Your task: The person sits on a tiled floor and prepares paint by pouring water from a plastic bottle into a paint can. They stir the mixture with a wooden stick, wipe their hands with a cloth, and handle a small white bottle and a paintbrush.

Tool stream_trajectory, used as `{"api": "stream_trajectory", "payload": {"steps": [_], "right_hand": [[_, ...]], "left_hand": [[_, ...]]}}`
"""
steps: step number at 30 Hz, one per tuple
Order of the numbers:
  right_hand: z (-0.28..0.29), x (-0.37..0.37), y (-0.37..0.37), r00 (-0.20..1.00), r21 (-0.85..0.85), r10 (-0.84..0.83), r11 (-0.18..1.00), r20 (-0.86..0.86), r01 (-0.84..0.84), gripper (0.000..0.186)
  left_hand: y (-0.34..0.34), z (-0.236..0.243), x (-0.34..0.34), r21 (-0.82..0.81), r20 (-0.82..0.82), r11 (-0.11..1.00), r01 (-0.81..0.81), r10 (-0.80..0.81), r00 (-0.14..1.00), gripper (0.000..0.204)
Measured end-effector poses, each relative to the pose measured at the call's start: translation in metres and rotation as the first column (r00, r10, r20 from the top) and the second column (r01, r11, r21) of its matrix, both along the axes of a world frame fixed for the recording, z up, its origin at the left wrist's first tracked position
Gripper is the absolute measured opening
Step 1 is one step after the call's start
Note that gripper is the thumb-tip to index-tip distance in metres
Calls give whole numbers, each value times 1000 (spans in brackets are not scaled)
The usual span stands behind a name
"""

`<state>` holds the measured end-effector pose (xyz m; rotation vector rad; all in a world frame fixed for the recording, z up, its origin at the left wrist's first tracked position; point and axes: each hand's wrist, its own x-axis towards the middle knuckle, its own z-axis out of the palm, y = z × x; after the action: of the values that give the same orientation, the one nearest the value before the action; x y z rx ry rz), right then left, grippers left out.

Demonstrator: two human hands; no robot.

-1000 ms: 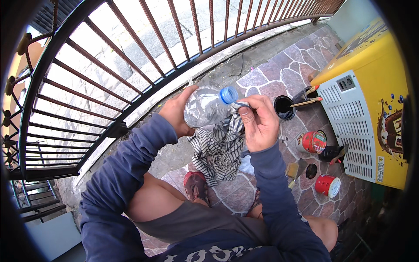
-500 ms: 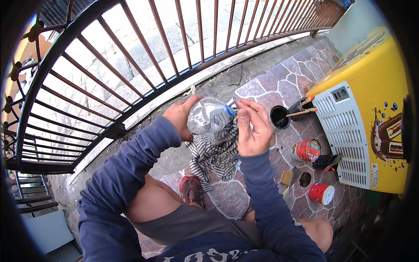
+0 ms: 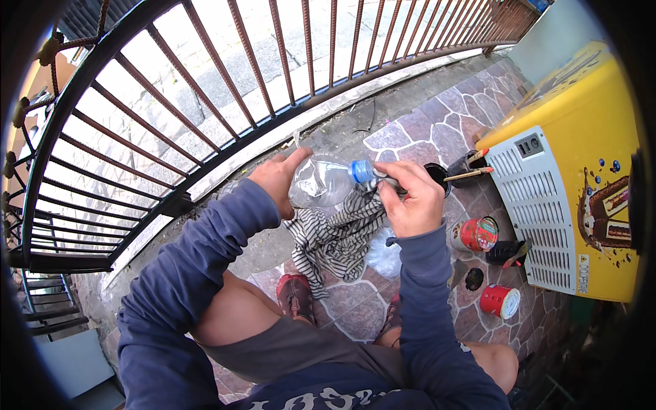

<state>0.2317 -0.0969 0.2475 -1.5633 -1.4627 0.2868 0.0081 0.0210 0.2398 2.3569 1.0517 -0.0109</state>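
A clear plastic bottle (image 3: pixel 320 181) with a blue ring or cap at its neck lies tilted sideways in front of me. My left hand (image 3: pixel 275 181) is closed around its wide end. Just right of the blue neck (image 3: pixel 361 171), my right hand (image 3: pixel 417 198) has its thumb and fingers bent together; whatever small thing they may hold cannot be made out. Below the bottle a black-and-white striped cloth (image 3: pixel 335 236) lies crumpled on the paving. A clear plastic bag (image 3: pixel 384 254) rests beside the cloth, partly behind my right forearm.
A can of dark paint (image 3: pixel 435 179) stands partly behind my right hand, near brushes (image 3: pixel 468 175) lying across a dark container. Red cans (image 3: pixel 477 234) and a round dark lid (image 3: pixel 474 279) are farther right, by a yellow appliance (image 3: pixel 581 102). A barred metal fence (image 3: pixel 287 55) curves across the far side.
My right hand has moved right and slightly down, away from the bottle's neck, so the blue part now shows fully. The plastic bag has come into sight. My left hand keeps its hold.
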Motion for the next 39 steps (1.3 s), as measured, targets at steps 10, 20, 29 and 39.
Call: {"api": "stream_trajectory", "payload": {"steps": [10, 20, 29, 39], "right_hand": [[-20, -8, 9, 792, 105, 89, 994, -604, -31, 46], [-41, -37, 7, 663, 116, 60, 992, -746, 41, 47], [-57, -45, 10, 727, 88, 32, 995, -686, 39, 39], [-74, -51, 7, 660, 15, 4, 1000, -751, 11, 37]], "left_hand": [[-2, 0, 1, -9, -71, 1000, -21, 21, 997, 99], [-3, 6, 1, 17, -88, 999, -39, 40, 995, 99], [-1, 28, 1, -66, -322, 998, -21, -1, 947, 97], [1, 49, 6, -157, -520, 987, 17, -98, 849, 98]]}}
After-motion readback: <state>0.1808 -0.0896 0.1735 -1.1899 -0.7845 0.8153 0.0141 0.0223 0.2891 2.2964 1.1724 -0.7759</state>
